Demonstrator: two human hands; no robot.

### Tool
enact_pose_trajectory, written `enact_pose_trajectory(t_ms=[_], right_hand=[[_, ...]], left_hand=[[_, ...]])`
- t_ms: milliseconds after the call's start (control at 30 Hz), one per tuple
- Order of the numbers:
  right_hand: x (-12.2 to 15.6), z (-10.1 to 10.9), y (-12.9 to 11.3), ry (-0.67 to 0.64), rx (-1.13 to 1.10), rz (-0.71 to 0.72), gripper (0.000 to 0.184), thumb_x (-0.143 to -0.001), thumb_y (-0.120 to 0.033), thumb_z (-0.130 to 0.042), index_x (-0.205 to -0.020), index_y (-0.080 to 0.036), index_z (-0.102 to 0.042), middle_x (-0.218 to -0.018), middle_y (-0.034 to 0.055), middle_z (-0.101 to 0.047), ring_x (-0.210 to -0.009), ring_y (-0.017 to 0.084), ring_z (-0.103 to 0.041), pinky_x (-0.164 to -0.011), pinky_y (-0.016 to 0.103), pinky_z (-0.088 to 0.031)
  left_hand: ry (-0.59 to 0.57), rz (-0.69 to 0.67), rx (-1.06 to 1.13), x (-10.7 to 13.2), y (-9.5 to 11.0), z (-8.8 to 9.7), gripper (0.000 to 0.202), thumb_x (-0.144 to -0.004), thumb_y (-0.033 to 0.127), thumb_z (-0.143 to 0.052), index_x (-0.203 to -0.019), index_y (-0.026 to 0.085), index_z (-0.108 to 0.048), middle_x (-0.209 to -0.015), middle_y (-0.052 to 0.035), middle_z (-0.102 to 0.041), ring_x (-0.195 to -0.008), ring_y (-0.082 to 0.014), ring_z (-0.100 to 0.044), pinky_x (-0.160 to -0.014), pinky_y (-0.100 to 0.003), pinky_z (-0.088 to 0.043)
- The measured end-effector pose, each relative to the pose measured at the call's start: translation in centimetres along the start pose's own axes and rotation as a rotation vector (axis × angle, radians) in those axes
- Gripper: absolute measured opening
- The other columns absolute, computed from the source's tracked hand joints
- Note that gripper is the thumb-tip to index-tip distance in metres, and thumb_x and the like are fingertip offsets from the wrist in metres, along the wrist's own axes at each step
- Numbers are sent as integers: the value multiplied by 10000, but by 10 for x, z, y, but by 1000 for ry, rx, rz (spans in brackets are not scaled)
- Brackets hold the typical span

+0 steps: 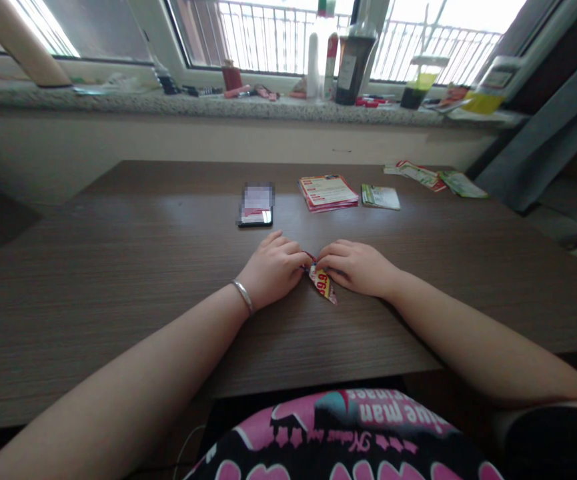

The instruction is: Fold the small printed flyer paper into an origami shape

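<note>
Between my hands, on the brown table, lies a small piece of folded printed paper [323, 283] with red and yellow print, its pointed end toward me. My left hand [277, 268], with a silver bangle at the wrist, pinches its upper left part. From the right, my right hand [355, 267] has its fingertips closed on the top of the same paper. The fingers cover the paper's upper end, so its full shape is hidden. A phone [257, 205] lies flat just beyond my left hand.
Past my hands on the table [118, 280] lie a stack of printed leaflets [328, 193], a smaller pile of paper [381, 197] and loose paper strips [421, 176]. Behind, the windowsill [268, 110] holds a dark bottle [354, 67], a red jar [231, 77] and other small items.
</note>
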State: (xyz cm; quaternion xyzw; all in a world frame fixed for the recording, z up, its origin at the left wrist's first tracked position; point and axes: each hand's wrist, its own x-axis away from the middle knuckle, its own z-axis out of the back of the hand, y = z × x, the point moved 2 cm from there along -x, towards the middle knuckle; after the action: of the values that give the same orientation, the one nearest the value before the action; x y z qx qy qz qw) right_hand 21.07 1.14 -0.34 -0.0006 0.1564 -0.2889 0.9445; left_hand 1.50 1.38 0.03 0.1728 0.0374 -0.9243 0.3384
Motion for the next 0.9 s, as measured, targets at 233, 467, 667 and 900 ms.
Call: enact_pose_trajectory(t_ms=[233, 467, 667, 900], right_hand=[[1, 1, -2, -41, 127, 19, 223, -909, -249, -466, -1036, -176, -633, -1059, 89, -645, -973, 199, -560, -826, 329, -459], [0, -2, -3, -39, 179, -24, 234, -926, -254, -444, -1064, -193, -622, -1087, 74, -645, -926, 175, -586, -759, 289, -451], [-1, -2, -6, -30, 263, -5, 217, -934, -267, -450, -1060, -211, -618, -1111, 57, -647, -944, 183, -572, -731, 285, -430], [-3, -2, -8, -24, 276, 34, 201, -938, -258, -453, -1042, -202, -616, -1103, 64, -647, -970, 183, -557, -736, 288, -415]], left_hand=[[-30, 7, 99, 0, 0, 4, 260, -864, 373, -512, -1014, 229, -667, -949, -59, -643, -959, -213, -561, -986, -434, -383], [10, 94, 135, 1, -6, -6, 290, -869, 357, -516, -1095, 241, -657, -1003, -60, -637, -1198, -262, -461, -1028, -453, -379], [71, 48, 83, -2, -5, -3, 179, -854, 311, -545, -924, 221, -683, -989, -55, -636, -1138, -243, -494, -1006, -420, -395], [-9, 20, 53, -4, -1, -2, 152, -857, 247, -520, -850, 192, -661, -926, -65, -661, -948, -208, -573, -890, -385, -426]])
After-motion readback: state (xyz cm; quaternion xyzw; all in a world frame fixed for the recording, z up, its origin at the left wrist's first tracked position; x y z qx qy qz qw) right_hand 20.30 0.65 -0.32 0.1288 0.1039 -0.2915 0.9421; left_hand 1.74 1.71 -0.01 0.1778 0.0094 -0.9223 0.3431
